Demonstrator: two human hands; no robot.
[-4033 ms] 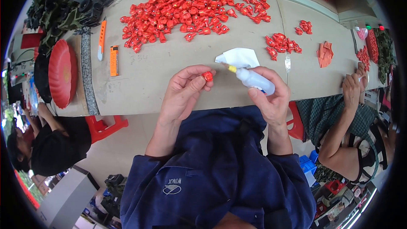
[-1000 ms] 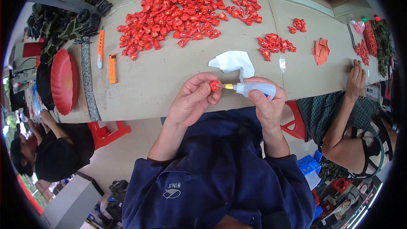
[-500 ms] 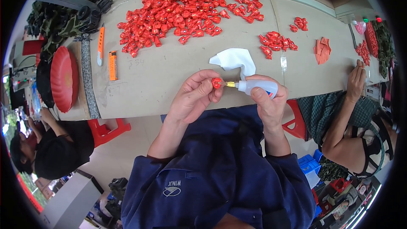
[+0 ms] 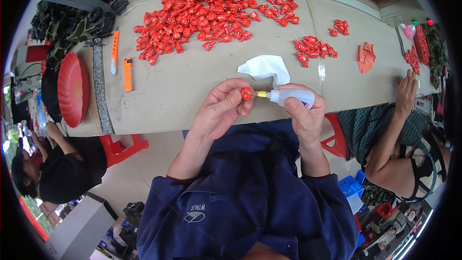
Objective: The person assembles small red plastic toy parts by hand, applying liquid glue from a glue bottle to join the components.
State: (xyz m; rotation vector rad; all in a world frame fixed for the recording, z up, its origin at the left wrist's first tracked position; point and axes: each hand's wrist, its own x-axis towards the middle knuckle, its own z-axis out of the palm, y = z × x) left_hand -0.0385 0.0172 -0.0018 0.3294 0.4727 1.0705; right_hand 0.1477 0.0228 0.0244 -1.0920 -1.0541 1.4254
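Between the thumb and fingers of my left hand (image 4: 223, 108) is a small red plastic part (image 4: 246, 93), its round end turned to the right. My right hand (image 4: 306, 115) is closed around a white squeeze bottle (image 4: 292, 99) with a yellow-based thin nozzle (image 4: 261, 94). The nozzle points left, and its tip meets the red part or lies right at it; which one I cannot tell. A crumpled white cloth (image 4: 266, 69) lies on the table just beyond both hands.
A large heap of red parts (image 4: 202, 17) covers the far table (image 4: 192, 72), with a smaller group (image 4: 314, 50) to the right. An orange cutter knife (image 4: 114, 53), an orange lighter (image 4: 128, 74) and a red scalloped tray (image 4: 73, 90) are at left. Co-workers (image 4: 404, 101) sit on both sides.
Hardly anything differs: the bottle in my right hand has shifted very slightly, and the red part in my left hand has stayed almost in place.
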